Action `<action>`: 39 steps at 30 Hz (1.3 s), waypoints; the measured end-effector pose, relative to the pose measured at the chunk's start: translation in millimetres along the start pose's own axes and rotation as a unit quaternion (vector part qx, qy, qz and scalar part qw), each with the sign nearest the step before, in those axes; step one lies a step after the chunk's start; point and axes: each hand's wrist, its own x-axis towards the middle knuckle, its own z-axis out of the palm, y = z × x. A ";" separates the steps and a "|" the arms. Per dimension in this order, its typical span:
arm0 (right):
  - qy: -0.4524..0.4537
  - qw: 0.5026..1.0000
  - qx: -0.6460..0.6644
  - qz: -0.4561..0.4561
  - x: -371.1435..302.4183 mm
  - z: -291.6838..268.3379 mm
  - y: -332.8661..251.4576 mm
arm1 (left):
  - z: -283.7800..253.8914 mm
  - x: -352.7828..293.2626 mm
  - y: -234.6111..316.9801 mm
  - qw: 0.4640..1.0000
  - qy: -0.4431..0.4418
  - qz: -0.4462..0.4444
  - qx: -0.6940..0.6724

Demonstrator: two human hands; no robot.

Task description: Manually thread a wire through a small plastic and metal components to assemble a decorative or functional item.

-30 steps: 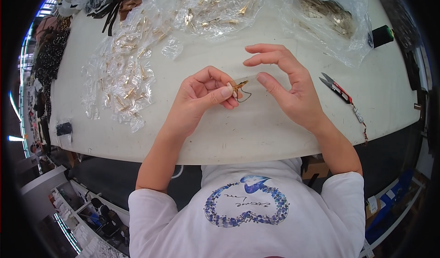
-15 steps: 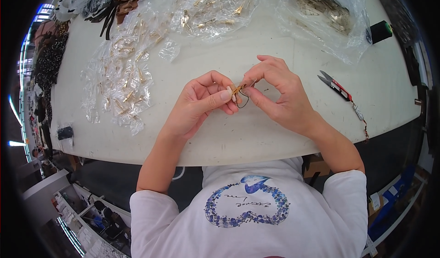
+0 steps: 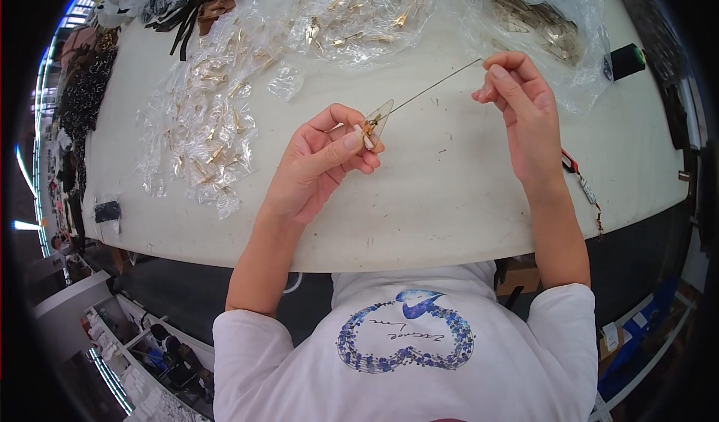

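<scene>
Between thumb and fingers, my left hand [image 3: 311,164] pinches a small ornament [image 3: 377,125], a clear, roughly triangular plate with a gold-coloured and orange-brown fitting on it. A dark thread [image 3: 434,86] runs taut from the ornament up and right to my right hand [image 3: 528,111]. My right thumb and index finger are pressed together on the thread's far end. Whether a needle is also in that pinch is too small to tell. The left fingertips partly hide the fitting. Behind my right wrist lie thread snips [image 3: 571,161] with red handles; their blades are hidden.
Clear plastic bags with gold-coloured fittings [image 3: 213,130] cover the table's left and far middle. Another bag with flat translucent pieces [image 3: 535,21] lies far right, beside a dark thread spool [image 3: 628,62]. Dark straps [image 3: 187,29] lie far left. A small black item [image 3: 107,211] rests near the left edge.
My right hand has moved up and right, away from my left, pulling the thread from a slack loop into a straight line. The ornament has tilted, and its clear plate now shows.
</scene>
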 end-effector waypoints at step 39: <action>-0.152 0.987 -0.017 -0.048 -31.1 43.7 0.7 | 18.4 2.5 -19.4 0.979 -0.072 -0.136 -0.136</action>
